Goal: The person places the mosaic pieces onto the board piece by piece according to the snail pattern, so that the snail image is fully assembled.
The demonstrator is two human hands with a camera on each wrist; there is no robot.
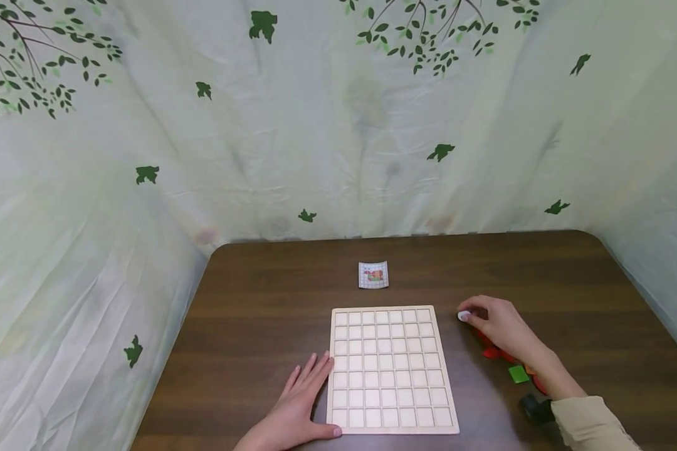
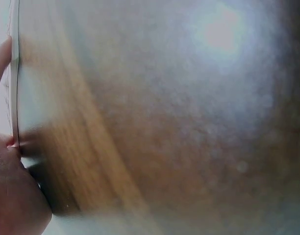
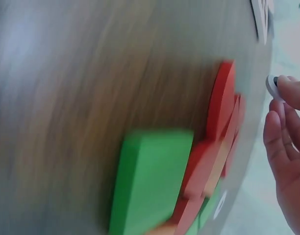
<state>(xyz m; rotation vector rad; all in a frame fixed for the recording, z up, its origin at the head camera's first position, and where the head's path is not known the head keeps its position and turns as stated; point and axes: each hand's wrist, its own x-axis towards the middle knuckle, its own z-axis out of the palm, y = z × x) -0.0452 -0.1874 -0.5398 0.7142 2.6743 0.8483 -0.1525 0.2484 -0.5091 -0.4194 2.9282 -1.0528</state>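
Note:
A pale gridded board (image 1: 392,379) lies flat on the brown table (image 1: 259,300). My left hand (image 1: 301,407) rests along its left edge, fingers straight and spread, with the thumb at the near left corner. In the left wrist view, part of that hand (image 2: 17,191) shows beside the board's thin edge (image 2: 14,73). Right of the board, my right hand (image 1: 502,326) pinches a small white disc (image 1: 464,316) between thumb and fingertips. The disc (image 3: 272,88) carries a dark spot. Below that hand lie several red pieces (image 1: 491,352) and a green square (image 1: 518,374), partly hidden by the arm.
A small card (image 1: 373,275) with a coloured picture on a grid lies beyond the board. A black device (image 1: 536,410) sits at the right wrist. Behind the table hangs a pale curtain (image 1: 327,150) with printed leaves.

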